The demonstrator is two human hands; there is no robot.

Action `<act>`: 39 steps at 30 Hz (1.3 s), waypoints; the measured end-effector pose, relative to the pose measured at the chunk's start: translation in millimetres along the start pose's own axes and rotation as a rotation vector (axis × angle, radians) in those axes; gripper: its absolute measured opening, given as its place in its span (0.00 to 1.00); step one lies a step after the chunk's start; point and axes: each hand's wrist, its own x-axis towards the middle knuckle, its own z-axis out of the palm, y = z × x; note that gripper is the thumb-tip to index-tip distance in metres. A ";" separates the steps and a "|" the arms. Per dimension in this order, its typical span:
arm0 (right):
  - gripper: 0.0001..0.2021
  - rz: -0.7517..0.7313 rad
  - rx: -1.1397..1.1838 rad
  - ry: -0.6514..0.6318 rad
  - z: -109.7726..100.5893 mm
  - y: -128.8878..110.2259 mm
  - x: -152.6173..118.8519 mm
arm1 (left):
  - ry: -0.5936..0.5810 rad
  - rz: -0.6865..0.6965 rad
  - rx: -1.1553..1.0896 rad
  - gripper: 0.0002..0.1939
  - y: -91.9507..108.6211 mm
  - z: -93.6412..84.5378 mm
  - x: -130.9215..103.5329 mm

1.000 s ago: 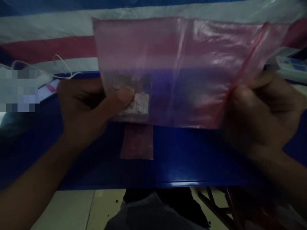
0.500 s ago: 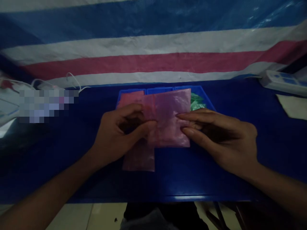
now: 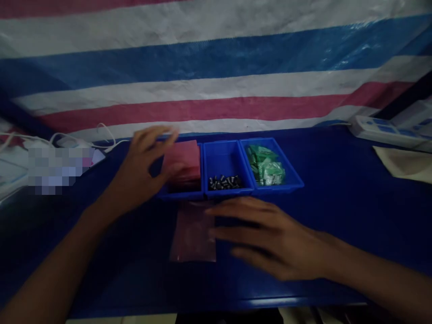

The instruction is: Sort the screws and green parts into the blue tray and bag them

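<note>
My left hand is over the left side of the left blue bin, thumb and fingers apart and slightly blurred. Beside its fingertips, a stack of pink plastic bags fills that bin; whether the thumb touches the stack I cannot tell. One pink plastic bag lies flat on the blue table, in front of the bins. Spread and holding nothing, the fingers of my right hand hover at this bag's right edge.
Small black-and-silver parts lie in the middle bin. Green packets occupy the right bin. White cables and clutter are at left; a white power strip and a pale sheet at right. A striped tarp hangs behind.
The pink bag pinched between both hands is out of them now. My left hand has gone up and left to the left bin; my right hand has lowered, fingers spread. The view has tilted up.
</note>
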 end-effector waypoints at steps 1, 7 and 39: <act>0.19 -0.053 -0.041 -0.100 5.2 -0.6 -0.8 | -0.102 0.056 -0.036 0.27 4.9 -1.6 0.6; 0.19 -0.158 -0.308 -0.181 27.8 -4.4 -4.9 | -0.234 0.147 -0.156 0.16 12.5 -4.7 2.4; 0.36 0.252 -0.038 0.341 -28.9 -25.9 -12.2 | -0.305 -0.241 -0.868 0.48 67.2 -12.3 -11.8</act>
